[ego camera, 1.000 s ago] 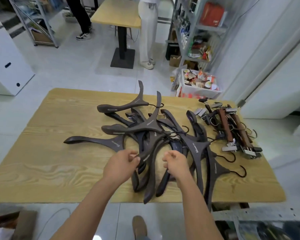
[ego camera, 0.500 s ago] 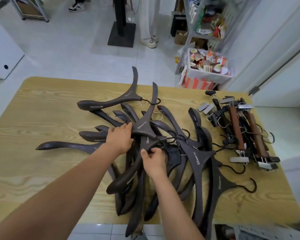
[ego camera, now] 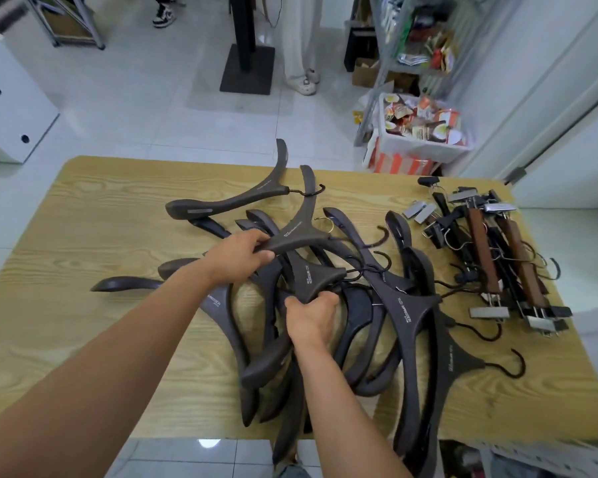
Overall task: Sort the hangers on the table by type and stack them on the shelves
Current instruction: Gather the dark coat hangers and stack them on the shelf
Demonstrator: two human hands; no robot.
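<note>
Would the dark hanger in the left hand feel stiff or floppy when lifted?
Likely stiff: the dark hanger looks thick and moulded, unbent in the left hand. It may snag others, since it lies atop a tangled pile.

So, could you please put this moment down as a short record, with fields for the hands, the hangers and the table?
Surface: wood-grain table
Middle pile: dark coat hangers, tangled and overlapping
Right pile: clip hangers with metal clips, lying close together
Left grip: left hand holds one arm of the upper hanger
Right grip: right hand holds the lower hanger at its centre
Progress: both types lie on the table
</note>
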